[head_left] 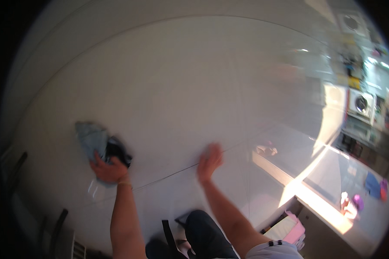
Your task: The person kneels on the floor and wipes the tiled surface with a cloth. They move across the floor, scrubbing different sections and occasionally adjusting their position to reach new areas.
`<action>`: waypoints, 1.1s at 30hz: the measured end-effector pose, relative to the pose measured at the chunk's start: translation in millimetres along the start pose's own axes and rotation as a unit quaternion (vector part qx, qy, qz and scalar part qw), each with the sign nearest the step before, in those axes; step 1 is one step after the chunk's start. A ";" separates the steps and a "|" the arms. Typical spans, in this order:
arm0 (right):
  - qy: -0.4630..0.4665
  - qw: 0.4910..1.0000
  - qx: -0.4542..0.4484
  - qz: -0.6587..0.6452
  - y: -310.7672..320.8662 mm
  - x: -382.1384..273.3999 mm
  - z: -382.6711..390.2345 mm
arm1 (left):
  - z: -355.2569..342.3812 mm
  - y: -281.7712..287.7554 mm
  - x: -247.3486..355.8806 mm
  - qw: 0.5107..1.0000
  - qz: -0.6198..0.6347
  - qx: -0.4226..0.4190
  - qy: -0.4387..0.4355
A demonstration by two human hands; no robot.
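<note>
On a glossy pale tiled floor (168, 95) lies a crumpled grey-blue cloth (92, 140) with a black part (116, 151) on its right side. My left hand (110, 169) presses down on the cloth, its fingers gripping the near edge. To the right, my right hand (210, 162) is smeared by motion, with its fingers stretched out and nothing in them. It is beside a dark tile joint; whether it touches the floor cannot be told.
Dark bars (58, 231) of furniture stand at the left edge. A pink and white item (289, 228) is near my right arm. Beyond a sunlit strip, a person (349, 206) and a white front-loading washing machine (361, 103) are at the far right.
</note>
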State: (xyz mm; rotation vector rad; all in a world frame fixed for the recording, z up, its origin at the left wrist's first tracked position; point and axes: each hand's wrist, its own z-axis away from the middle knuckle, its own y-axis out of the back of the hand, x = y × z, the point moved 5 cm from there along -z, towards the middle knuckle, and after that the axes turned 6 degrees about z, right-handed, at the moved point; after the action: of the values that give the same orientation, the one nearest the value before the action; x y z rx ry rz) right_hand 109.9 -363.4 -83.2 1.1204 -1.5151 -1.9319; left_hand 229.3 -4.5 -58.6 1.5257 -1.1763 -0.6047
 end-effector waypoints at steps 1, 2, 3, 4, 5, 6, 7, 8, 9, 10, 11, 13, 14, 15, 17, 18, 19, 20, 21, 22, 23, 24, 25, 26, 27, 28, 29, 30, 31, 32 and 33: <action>0.026 0.999 0.036 0.021 -0.1 -22.2 -52.9 | -0.2 -5.6 -6.2 1.000 0.002 0.014 -0.004; 0.070 0.995 0.057 0.044 -2.1 -49.0 -100.6 | -1.3 -5.5 -8.7 1.000 0.002 0.001 0.005; 0.093 0.992 0.073 0.047 -5.9 -71.6 -145.3 | -1.0 -7.2 -7.3 1.000 0.008 -0.014 0.013; 0.121 0.987 0.090 0.051 -13.4 -91.7 -183.0 | -0.3 -8.8 -3.9 1.000 0.010 -0.020 0.018; 0.128 0.982 0.063 0.127 -24.2 -105.6 -200.0 | 1.5 -7.6 -4.1 0.999 0.006 -0.023 0.023; 0.138 0.970 0.038 0.196 -37.0 -120.3 -209.0 | -3.4 -9.7 -6.6 0.999 0.000 -0.020 0.026; 0.136 0.971 0.028 0.195 -41.7 -119.3 -207.1 | -0.6 -10.4 -8.7 0.999 0.008 -0.015 0.026; 0.134 0.971 0.019 0.196 -45.2 -116.4 -205.6 | 0.9 -13.1 -10.1 0.999 0.017 -0.011 0.025; 0.130 0.973 0.023 0.189 -43.9 -117.5 -213.1 | -4.8 -18.0 -4.7 0.999 0.033 0.005 0.019; 0.133 0.973 0.021 0.188 -44.4 -117.9 -211.5 | -3.9 -17.7 -6.6 0.999 0.032 0.010 0.016; 0.133 0.973 0.019 0.187 -43.0 -117.1 -211.7 | -3.4 -17.8 -5.7 0.999 0.033 0.013 0.010; 0.134 0.972 0.018 0.192 -43.3 -116.8 -209.9 | -4.4 -16.1 -4.3 0.999 0.035 0.012 0.024; 0.138 0.971 0.016 0.193 -45.1 -118.7 -208.6 | -3.1 -15.6 -5.9 0.999 0.033 0.010 0.028; 0.140 0.971 0.017 0.194 -44.2 -120.5 -207.2 | -1.7 -14.0 -8.2 0.999 0.032 0.009 0.030; 0.131 0.972 0.004 0.195 -44.5 -125.5 -209.4 | -4.9 -14.8 -11.6 0.999 0.042 0.002 0.032; 0.126 0.974 -0.006 0.189 -41.9 -128.5 -206.0 | -4.2 -13.6 -13.4 0.999 0.036 -0.005 0.041; 0.124 0.975 -0.011 0.186 -40.5 -126.6 -206.0 | -1.2 -16.1 -12.2 0.998 0.035 -0.010 0.053; 0.127 0.976 -0.020 0.177 -40.7 -123.4 -202.2 | 2.3 -13.5 -13.3 0.997 0.052 -0.011 0.056; 0.128 0.976 -0.019 0.177 -38.6 -121.6 -203.0 | 1.6 -13.4 -10.9 0.997 0.059 -0.013 0.056; 0.128 0.976 -0.019 0.178 -36.9 -120.3 -204.2 | 0.5 -14.1 -9.0 0.996 0.066 -0.015 0.057; 0.127 0.975 -0.018 0.180 -36.6 -119.7 -206.4 | -0.4 -15.3 -7.2 0.995 0.073 -0.018 0.058; 0.128 0.976 -0.020 0.174 -35.7 -120.7 -205.8 | 0.2 -15.5 -7.8 0.995 0.076 -0.023 0.062; 0.127 0.977 -0.025 0.168 -36.4 -122.2 -204.0 | 0.1 -15.8 -9.2 0.995 0.067 -0.026 0.064; 0.126 0.978 -0.030 0.161 -37.8 -124.0 -202.7 | -0.5 -16.5 -10.9 0.996 0.059 -0.028 0.066; 0.125 0.980 -0.032 0.154 -38.1 -125.2 -203.1 | -1.7 -17.0 -10.5 0.996 0.053 -0.028 0.067; 0.129 0.979 -0.035 0.156 -38.4 -125.6 -202.9 | -2.0 -15.8 -10.1 0.996 0.053 -0.022 0.064; 0.134 0.978 -0.039 0.157 -38.6 -125.7 -202.8 | -0.7 -13.5 -10.1 0.996 0.051 -0.023 0.069; 0.136 0.977 -0.037 0.159 -39.3 -125.5 -203.0 | -0.4 -15.1 -11.1 0.996 0.053 -0.023 0.071; 0.139 0.976 -0.036 0.164 -40.2 -126.4 -204.1 | -0.1 -16.4 -12.3 0.996 0.056 -0.023 0.073; 0.145 0.974 -0.036 0.169 -41.5 -128.2 -205.4 | -0.1 -17.6 -13.5 0.996 0.057 -0.020 0.070; 0.154 0.972 -0.037 0.174 -43.1 -129.7 -206.8 | -0.3 -18.8 -14.3 0.996 0.057 -0.017 0.071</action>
State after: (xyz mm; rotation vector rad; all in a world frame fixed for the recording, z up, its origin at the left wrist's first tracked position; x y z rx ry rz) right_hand 357.2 -374.4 -96.6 0.9892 -1.3532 -1.4905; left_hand 230.9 7.5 -78.9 1.4384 -1.1296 -0.4301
